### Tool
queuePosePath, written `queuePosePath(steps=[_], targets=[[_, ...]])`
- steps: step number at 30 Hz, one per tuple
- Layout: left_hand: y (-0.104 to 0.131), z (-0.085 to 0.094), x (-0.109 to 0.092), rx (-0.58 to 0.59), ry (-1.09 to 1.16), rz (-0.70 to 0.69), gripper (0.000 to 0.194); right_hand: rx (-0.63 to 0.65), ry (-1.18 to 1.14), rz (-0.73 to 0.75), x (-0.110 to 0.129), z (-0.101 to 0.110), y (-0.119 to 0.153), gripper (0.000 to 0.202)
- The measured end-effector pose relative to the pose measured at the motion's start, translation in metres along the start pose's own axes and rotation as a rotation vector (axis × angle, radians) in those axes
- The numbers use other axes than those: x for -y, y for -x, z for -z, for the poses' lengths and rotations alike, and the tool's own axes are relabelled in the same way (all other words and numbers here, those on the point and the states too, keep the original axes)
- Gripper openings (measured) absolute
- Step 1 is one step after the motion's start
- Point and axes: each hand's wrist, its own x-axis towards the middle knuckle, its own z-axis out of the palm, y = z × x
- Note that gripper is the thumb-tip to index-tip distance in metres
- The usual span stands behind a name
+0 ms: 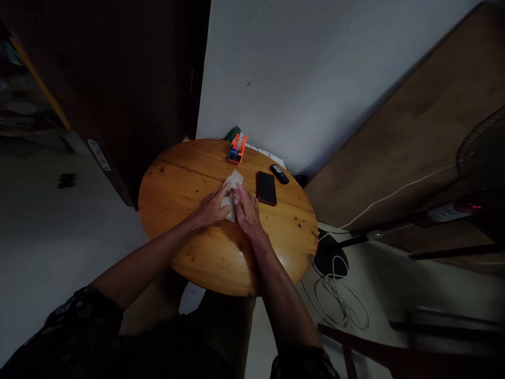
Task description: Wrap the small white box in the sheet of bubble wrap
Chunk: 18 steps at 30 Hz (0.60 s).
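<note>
A small whitish, translucent bundle that looks like bubble wrap (234, 179) lies near the middle of the round wooden table (173, 195). My left hand (215, 207) grips its left side, with the thumb toward me and the fingers reaching over the top. From the right, my right hand (248, 210) closes on it with bent fingers. Whatever the wrap may contain is hidden. Just right of my right hand lies a dark phone with a red edge (266, 188). Beyond the bundle stands an orange tape dispenser (238, 147).
A small black handset (280, 173) lies near the table's right rim. The white wall (300, 73) rises behind the table. Coiled pale cable (339, 295) rests on the floor at right, near a fan (483, 147). A dark wooden chair (366, 347) stands at lower right.
</note>
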Motion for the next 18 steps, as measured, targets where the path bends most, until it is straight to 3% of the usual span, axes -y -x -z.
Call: queuePosePath(steps=[6,14,18], targets=[[0.004,0.003,-0.011,-0.014,-0.119,0.039,0.080,0.044,0.039,-0.021,0.001,0.004,-0.001,0.054],[0.002,0.004,-0.011,0.035,-0.107,0.072,0.078,0.082,0.031,-0.030,0.000,0.000,-0.001,0.052],[0.003,0.003,-0.010,-0.039,-0.191,0.023,0.077,0.083,0.007,-0.060,-0.003,-0.002,-0.001,0.051]])
